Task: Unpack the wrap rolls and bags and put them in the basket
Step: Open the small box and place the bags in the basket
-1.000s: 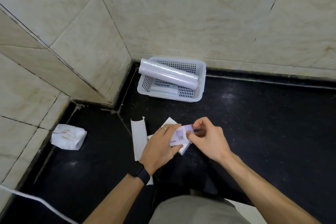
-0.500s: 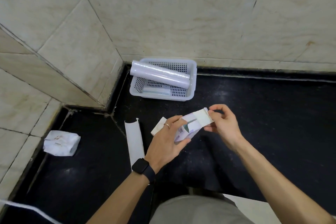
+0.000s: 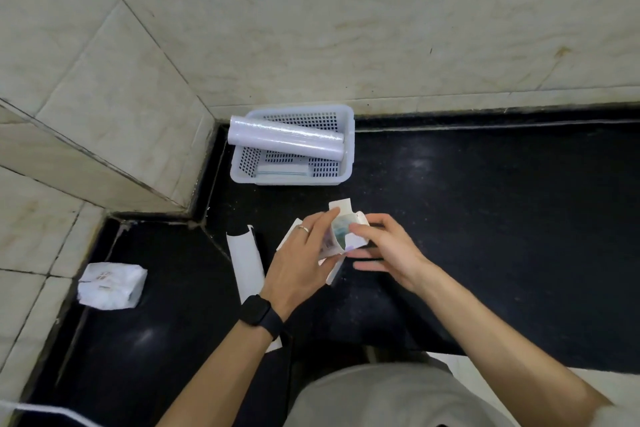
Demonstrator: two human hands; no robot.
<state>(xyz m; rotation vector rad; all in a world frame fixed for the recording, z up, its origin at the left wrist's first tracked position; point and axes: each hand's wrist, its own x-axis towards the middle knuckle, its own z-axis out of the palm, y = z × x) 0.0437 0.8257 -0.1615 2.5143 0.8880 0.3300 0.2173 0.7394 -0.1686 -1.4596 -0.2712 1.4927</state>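
1. Left hand [image 3: 300,262] is wrapped around a small white box [image 3: 341,236] with purple print, holding it up over the counter. There's a ring on one finger and a black smartwatch [image 3: 260,316] on the wrist.
2. Right hand [image 3: 384,248] is at the box's open top, thumb and forefinger pinching at the edge of whatever is inside, other fingers spread loose underneath. The top flap sticks up on the far side. Contents look greenish and glossy, can't tell more than that.
3. Just left of the hands, a long white carton sleeve [image 3: 245,262] lies flat and open on the counter, and another bit of white cardboard pokes out from under the left hand.
4. Further out, the white perforated basket [image 3: 349,156] sits in the far corner, pushed up against the wall. A wrap roll [image 3: 285,139] lies slantwise across its rim, and a flat pack of bags [image 3: 282,170] rests on the basket floor near the front wall.
5. Way off to the left, a crumpled white packet [image 3: 110,285] sits by itself near the wall.
6. The surface is a black countertop [image 3: 485,218], glossy and a bit dusty. Walls are big cream marble-look tiles [image 3: 346,28], with a jog in the corner on the left.
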